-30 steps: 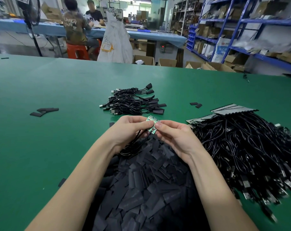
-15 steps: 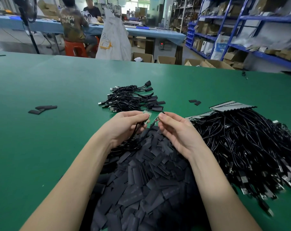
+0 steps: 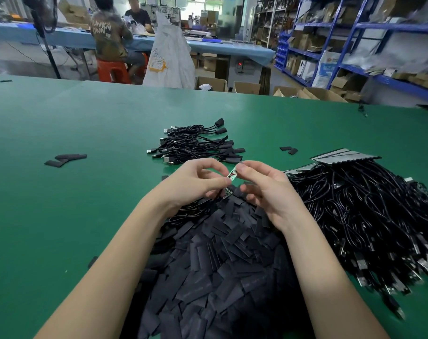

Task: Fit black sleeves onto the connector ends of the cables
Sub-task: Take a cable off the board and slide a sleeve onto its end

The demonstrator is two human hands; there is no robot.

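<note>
My left hand (image 3: 193,184) grips a bunch of thin black cables (image 3: 196,209); one small green connector board (image 3: 227,192) shows below its fingertips. My right hand (image 3: 264,189) pinches a second green connector board (image 3: 233,174) between thumb and forefinger, just above the first. Both hands hover over a big heap of flat black sleeves (image 3: 220,265) at the near edge. Cables fitted with sleeves lie in a small pile (image 3: 196,145) behind my hands. A large pile of bare cables (image 3: 367,216) spreads out on the right.
The green table (image 3: 61,216) carries a few stray sleeves at the left (image 3: 66,159) and behind the right pile (image 3: 289,149). Grey flat cards (image 3: 342,157) lie on top of the bare cables. People sit at a blue bench far behind; blue shelves stand at the right.
My hands have drawn slightly apart and separated two connector boards; the right hand now holds one board on its own, raised a little above the left hand's bundle.
</note>
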